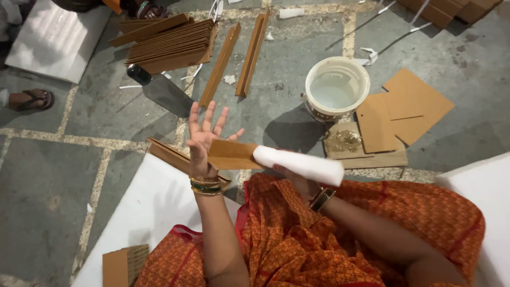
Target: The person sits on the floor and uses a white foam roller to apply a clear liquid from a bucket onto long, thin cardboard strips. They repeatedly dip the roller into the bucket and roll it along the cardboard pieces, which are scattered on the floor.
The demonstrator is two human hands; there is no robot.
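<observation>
A flat brown cardboard strip with a white paper-wrapped end (pixel 265 158) is held level above the lap of orange patterned cloth (pixel 319 239). The left hand (pixel 204 133) stands at the strip's brown end, fingers spread wide and upright, palm against the card, gripping nothing. The right hand (pixel 297 180) is mostly hidden under the strip's white end; its grip cannot be told. Beyond the strip sits a white plastic bucket (pixel 337 87); left of the bucket lies a stack of brown cardboard strips (pixel 172 45).
</observation>
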